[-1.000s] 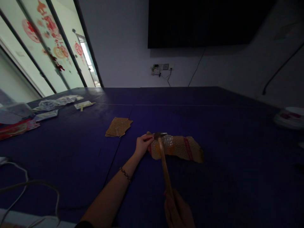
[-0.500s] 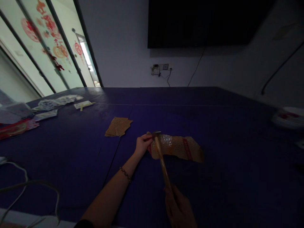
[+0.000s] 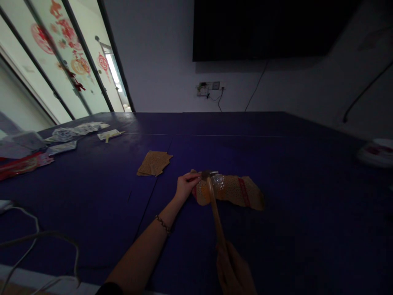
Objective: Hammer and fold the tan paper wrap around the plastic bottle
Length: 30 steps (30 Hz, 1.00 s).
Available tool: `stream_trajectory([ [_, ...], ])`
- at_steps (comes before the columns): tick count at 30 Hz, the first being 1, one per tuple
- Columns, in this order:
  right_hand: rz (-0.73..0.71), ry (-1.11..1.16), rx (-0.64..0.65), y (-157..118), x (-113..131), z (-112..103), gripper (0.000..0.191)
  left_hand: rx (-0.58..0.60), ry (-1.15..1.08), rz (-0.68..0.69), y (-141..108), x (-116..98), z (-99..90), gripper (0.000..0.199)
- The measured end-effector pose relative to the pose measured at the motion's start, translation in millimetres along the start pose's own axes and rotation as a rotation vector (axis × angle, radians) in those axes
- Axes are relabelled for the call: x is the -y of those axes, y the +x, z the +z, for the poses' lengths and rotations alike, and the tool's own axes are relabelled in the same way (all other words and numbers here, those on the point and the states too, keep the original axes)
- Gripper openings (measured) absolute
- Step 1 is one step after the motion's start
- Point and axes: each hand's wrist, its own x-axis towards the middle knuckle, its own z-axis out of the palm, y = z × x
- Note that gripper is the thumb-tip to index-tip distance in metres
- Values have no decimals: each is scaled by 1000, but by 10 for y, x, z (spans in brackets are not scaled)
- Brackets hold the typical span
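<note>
A hammer (image 3: 215, 205) with a wooden handle and a dark metal head slants up from my right hand (image 3: 235, 268), whose fingers are wrapped round the lower handle. Its head hangs over a brown cardboard piece (image 3: 231, 190) with red print and shiny clear tape. My left hand (image 3: 185, 185) is at the cardboard's left end, thumb and fingers pinched together close beside the hammer head. What the pinch holds is too small and dark to make out. A beaded bracelet (image 3: 162, 224) is on my left wrist.
Smaller cardboard pieces (image 3: 155, 163) lie left of centre on the dark blue table (image 3: 233, 143). White packets (image 3: 81, 130), a red package (image 3: 26, 164) and a clear box (image 3: 23, 143) sit at the left. Cables (image 3: 35, 237) loop at the lower left; a blurred white item (image 3: 376, 153) is at the right.
The hammer head has shifted slightly right, away from my left fingertips, and my right hand has moved a little right with it. My left hand stays pinched at the cardboard.
</note>
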Motion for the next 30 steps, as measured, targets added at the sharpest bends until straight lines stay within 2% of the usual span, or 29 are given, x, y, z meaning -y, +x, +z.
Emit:
stream_trajectory([
  [16, 52, 1, 43, 63, -127, -12, 48, 42, -1, -7, 13, 76, 2, 24],
  [23, 93, -94, 112, 86, 18, 73, 52, 86, -24, 38, 31, 126, 2, 24],
  [30, 56, -134, 48, 68, 75, 140, 51, 75, -12, 15, 46, 187, 5, 28],
])
